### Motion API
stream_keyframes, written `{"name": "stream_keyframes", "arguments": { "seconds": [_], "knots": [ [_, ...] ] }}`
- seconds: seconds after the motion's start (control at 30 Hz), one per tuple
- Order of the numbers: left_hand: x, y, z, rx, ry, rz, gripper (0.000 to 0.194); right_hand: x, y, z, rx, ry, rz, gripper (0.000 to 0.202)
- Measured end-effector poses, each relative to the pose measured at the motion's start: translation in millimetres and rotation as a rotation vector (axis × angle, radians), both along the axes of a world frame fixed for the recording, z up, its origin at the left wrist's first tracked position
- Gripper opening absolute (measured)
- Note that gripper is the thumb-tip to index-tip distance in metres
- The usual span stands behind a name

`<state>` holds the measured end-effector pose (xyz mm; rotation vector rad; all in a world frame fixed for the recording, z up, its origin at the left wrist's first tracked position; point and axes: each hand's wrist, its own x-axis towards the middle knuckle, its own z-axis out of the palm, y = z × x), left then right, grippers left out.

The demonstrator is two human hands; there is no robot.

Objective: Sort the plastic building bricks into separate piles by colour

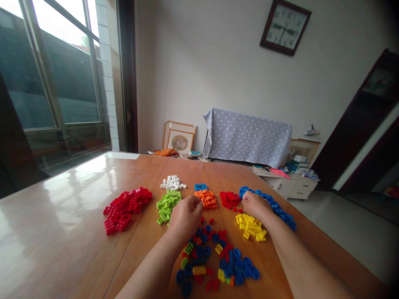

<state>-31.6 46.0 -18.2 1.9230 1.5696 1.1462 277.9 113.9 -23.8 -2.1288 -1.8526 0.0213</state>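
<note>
My left hand point(186, 214) has its fingers curled together between the lime green pile point(167, 205) and the orange pile point(206, 199); what it may hold is hidden. My right hand point(254, 203), also closed, is over the near side of the blue pile point(277, 209), beside the small red pile point(230, 199) and above the yellow pile point(251, 227). Nothing can be made out in its fingers. Mixed blue, red, yellow and green bricks point(238, 265) lie loosely between my forearms.
On the wooden table point(71, 232) are a large red pile point(127, 207) at left, a white pile point(173, 182) and a small light blue pile point(200, 187) farther back. Beyond the table stand a cloth-covered object point(247, 137) and a white cabinet point(296, 187).
</note>
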Motion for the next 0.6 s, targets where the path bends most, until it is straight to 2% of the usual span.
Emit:
{"name": "stream_keyframes", "arguments": {
  "seconds": [0.3,0.6],
  "knots": [
    [0,-2,3.0,-0.015,0.015,-0.003,0.020,-3,6,-15.8,-0.029,0.156,0.132,0.022],
    [0,-1,2.7,-0.022,0.018,0.003,0.019,-7,1,-13.1,-0.031,0.202,0.171,0.018]
  ]
}}
